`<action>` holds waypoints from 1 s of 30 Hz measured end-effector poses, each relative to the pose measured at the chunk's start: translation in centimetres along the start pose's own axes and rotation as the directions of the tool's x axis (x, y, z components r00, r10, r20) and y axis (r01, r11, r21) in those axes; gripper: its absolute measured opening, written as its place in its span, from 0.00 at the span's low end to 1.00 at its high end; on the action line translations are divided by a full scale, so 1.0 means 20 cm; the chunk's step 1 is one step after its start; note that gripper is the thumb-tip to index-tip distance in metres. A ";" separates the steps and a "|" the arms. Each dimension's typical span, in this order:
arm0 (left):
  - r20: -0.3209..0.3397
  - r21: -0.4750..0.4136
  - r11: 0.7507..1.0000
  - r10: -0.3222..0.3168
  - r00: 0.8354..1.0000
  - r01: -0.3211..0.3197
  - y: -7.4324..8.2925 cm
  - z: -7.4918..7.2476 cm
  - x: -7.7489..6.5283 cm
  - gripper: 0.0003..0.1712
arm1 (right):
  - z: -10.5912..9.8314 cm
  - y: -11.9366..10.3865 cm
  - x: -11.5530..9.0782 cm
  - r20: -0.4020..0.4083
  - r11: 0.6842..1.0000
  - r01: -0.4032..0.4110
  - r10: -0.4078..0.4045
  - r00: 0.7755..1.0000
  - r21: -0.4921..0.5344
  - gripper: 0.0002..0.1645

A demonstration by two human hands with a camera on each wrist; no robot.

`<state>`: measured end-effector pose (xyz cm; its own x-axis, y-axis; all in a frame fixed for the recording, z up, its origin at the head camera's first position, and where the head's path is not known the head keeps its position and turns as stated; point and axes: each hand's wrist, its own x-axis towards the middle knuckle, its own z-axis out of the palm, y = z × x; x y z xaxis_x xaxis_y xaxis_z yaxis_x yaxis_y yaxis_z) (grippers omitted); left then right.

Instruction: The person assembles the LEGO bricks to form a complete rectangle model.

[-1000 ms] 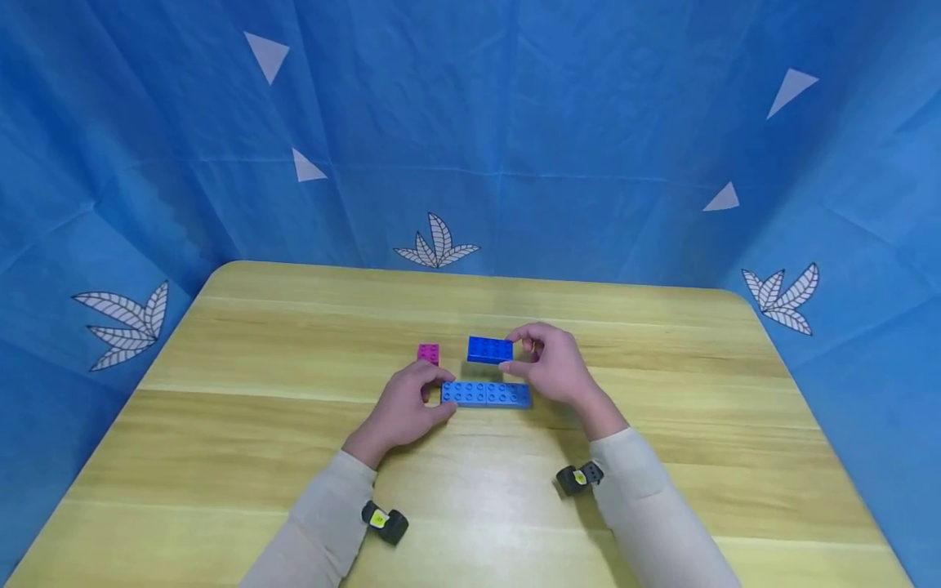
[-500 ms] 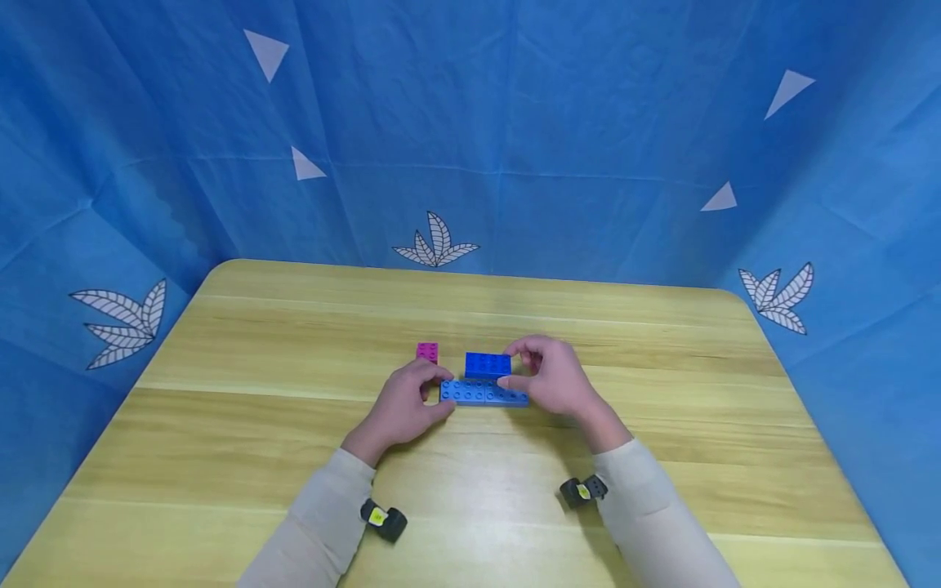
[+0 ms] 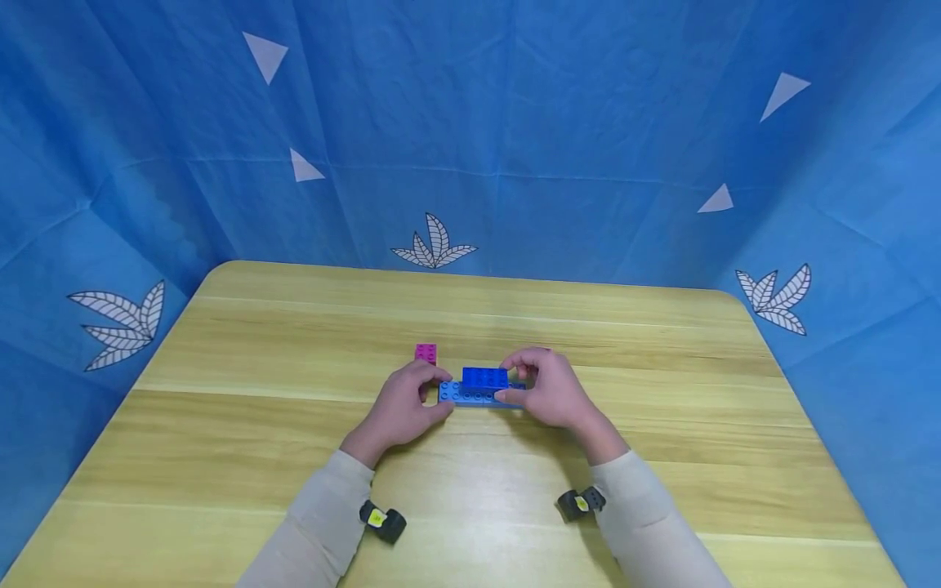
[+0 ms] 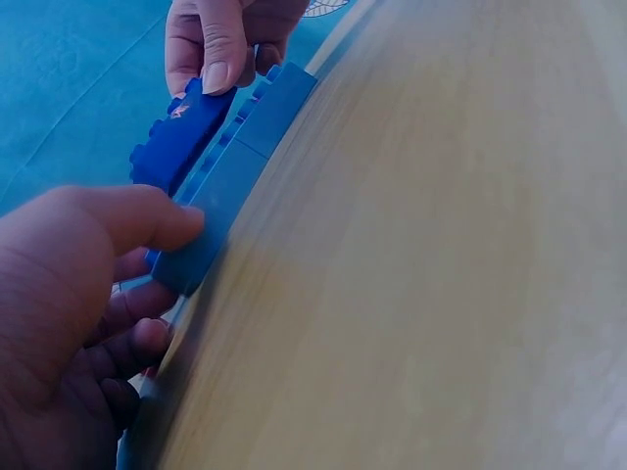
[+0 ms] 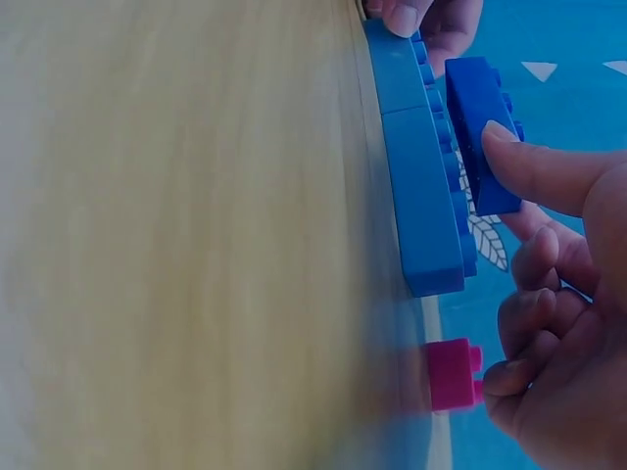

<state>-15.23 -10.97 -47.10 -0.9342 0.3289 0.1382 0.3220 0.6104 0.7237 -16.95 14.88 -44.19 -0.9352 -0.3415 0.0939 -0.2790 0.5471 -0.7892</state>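
Note:
My right hand (image 3: 552,390) pinches a dark blue toy building brick (image 3: 484,377) at its right end, between thumb and fingers. In the right wrist view this brick hangs just above the studs of two lighter blue bricks, a left one (image 5: 396,73) and a right one (image 5: 421,201), with a thin gap showing. Those two lie end to end on the table, spanned across their seam by the held brick. My left hand (image 3: 404,403) grips the left end of the row, thumb (image 4: 186,223) on the near side. Its fingers are partly hidden behind the bricks.
Behind my left hand a magenta brick (image 3: 425,353) stands on the wooden table (image 3: 294,343). The right wrist view shows a magenta brick (image 5: 453,375) beyond the row's right end. A blue curtain (image 3: 470,122) surrounds the far sides.
My right hand has brought the dark blue brick toward me and down, from behind the lighter blue row to just over its studs. The left hand has stayed in place.

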 end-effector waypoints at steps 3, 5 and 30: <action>0.000 -0.001 1.000 -0.004 1.000 0.004 0.00 0.00 0.00 0.20 | 0.01 0.01 0.00 -0.006 1.000 0.007 -0.007 1.000 -0.007 0.19; 0.001 -0.002 1.000 -0.007 1.000 0.007 0.00 0.00 0.00 0.20 | 0.01 0.01 -0.01 -0.007 1.000 0.002 -0.002 1.000 -0.007 0.19; -0.013 0.009 1.000 0.009 1.000 -0.009 -0.02 0.01 0.00 0.19 | 0.04 0.05 -0.02 0.021 0.999 -0.008 0.007 1.000 0.040 0.20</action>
<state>-15.36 -11.04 -47.62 -0.9332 0.3249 0.1536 0.3317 0.6140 0.7163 -16.61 14.98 -45.39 -0.9325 -0.3532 0.0757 -0.2625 0.5185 -0.8138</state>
